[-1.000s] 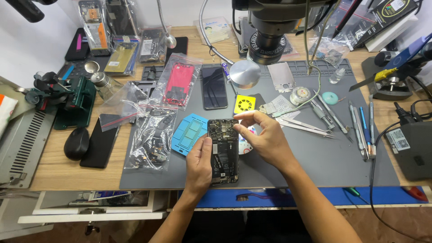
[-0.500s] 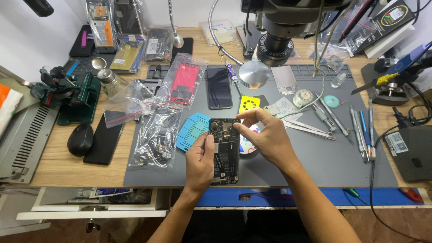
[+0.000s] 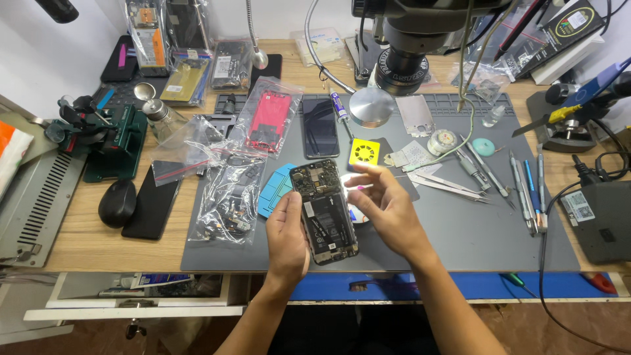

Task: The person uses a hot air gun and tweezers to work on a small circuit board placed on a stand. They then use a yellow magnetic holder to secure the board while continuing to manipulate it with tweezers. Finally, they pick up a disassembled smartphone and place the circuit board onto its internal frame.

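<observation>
Gripping the opened phone along its left edge, left hand, right hand just beside, fingers loosely spread.

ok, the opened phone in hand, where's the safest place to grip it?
By its long side edges, as the left hand does on the left edge of the opened phone. It faces up with boards and battery bare, so probably come from the sides, not from above. The right hand hovers beside its upper right.

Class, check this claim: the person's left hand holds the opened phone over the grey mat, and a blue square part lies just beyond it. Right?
Not quite. The head view shows the left hand holding the opened phone over the grey mat, but the square part beyond it is yellow, not blue.
</observation>
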